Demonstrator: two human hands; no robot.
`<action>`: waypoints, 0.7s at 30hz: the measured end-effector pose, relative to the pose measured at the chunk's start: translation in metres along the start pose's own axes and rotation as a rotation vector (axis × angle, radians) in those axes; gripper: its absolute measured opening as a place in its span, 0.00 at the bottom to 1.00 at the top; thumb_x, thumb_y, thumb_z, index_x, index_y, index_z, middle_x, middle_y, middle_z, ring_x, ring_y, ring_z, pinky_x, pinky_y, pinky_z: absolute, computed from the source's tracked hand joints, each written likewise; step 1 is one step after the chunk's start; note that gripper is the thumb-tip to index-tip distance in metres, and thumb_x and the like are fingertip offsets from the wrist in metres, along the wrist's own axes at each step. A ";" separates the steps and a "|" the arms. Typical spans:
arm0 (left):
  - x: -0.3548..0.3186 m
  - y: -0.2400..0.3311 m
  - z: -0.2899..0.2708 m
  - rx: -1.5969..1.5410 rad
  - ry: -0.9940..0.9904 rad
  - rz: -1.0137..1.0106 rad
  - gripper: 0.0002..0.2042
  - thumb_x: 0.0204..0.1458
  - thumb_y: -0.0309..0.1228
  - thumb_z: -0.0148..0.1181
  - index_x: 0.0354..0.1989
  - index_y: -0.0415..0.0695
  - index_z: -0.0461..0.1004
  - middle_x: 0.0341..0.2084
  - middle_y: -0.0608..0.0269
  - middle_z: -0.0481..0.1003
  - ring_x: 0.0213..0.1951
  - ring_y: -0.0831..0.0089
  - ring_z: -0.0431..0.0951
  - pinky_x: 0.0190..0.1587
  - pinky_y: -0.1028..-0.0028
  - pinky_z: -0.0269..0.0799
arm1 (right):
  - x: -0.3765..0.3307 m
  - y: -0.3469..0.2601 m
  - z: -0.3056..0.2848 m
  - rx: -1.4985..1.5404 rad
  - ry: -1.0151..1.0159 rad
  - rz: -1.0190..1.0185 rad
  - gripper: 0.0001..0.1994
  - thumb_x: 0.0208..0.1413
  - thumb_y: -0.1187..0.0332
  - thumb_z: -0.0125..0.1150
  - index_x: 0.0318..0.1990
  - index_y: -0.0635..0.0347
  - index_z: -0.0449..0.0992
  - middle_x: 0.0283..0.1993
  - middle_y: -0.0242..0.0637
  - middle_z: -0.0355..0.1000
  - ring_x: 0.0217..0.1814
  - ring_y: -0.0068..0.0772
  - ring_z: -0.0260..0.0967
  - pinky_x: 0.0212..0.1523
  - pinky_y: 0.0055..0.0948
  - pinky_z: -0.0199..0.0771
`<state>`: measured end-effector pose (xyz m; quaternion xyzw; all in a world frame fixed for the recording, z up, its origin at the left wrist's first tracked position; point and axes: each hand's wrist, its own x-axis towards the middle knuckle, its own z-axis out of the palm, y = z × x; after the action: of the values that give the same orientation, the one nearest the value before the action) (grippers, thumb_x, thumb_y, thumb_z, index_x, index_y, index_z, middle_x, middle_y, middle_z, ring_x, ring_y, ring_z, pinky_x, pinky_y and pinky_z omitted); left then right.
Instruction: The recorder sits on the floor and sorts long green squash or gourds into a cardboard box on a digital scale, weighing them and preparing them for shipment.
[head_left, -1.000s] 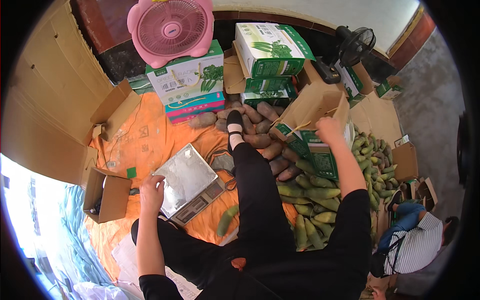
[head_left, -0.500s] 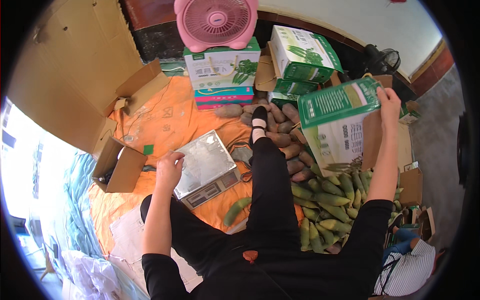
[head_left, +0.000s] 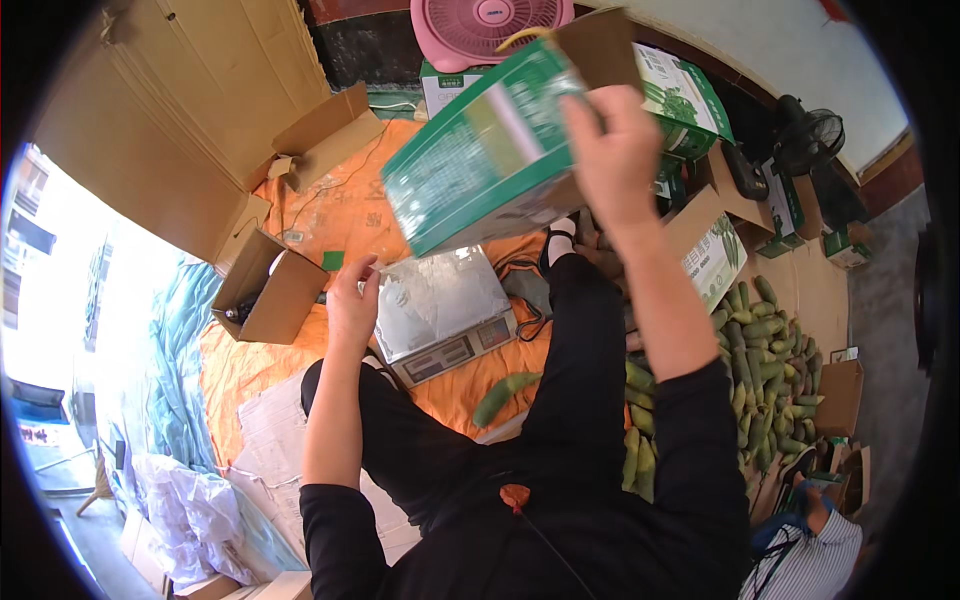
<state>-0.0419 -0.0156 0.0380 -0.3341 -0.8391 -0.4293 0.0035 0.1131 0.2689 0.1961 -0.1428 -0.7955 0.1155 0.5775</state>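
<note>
Gripping green carton (head_left: pixel 480 165) by its edge, right hand (head_left: pixel 612 150); left hand (head_left: pixel 352 298), open, steadies scale (head_left: pixel 440 312). Lower carton flat, centred on the pan.

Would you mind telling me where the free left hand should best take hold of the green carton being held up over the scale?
Probably its low near corner, from below left: the green carton tilts, the right hand grips its far edge, and the left hand sits under that corner.

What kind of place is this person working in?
It looks like a small produce packing spot on a floor: a pile of green fruit, a weighing scale, and a green printed carton in the right hand.
</note>
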 end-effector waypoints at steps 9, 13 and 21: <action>-0.001 -0.018 -0.006 -0.032 -0.051 -0.228 0.13 0.49 0.27 0.59 0.45 0.42 0.76 0.29 0.55 0.77 0.33 0.66 0.77 0.38 0.68 0.72 | -0.133 -0.112 0.105 0.204 -0.459 0.227 0.09 0.49 0.64 0.62 0.32 0.55 0.70 0.31 0.37 0.66 0.33 0.42 0.69 0.30 0.40 0.70; -0.003 -0.052 -0.021 -0.070 0.079 -0.379 0.13 0.54 0.28 0.53 0.48 0.40 0.73 0.34 0.53 0.77 0.34 0.68 0.76 0.40 0.71 0.71 | -0.152 -0.136 0.107 0.479 -0.664 0.223 0.17 0.47 0.60 0.64 0.43 0.55 0.71 0.39 0.37 0.69 0.43 0.43 0.69 0.41 0.41 0.69; -0.002 -0.042 -0.046 -0.288 0.328 -0.526 0.25 0.54 0.23 0.47 0.62 0.42 0.56 0.56 0.57 0.65 0.44 0.76 0.69 0.39 0.76 0.68 | -0.178 -0.019 0.074 -0.277 -1.011 -0.132 0.09 0.49 0.64 0.59 0.38 0.50 0.77 0.38 0.31 0.71 0.47 0.35 0.66 0.55 0.57 0.55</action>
<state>-0.0773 -0.0672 0.0367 -0.0298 -0.8156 -0.5776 -0.0194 0.0932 0.1853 0.0229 -0.0940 -0.9898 0.0274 0.1034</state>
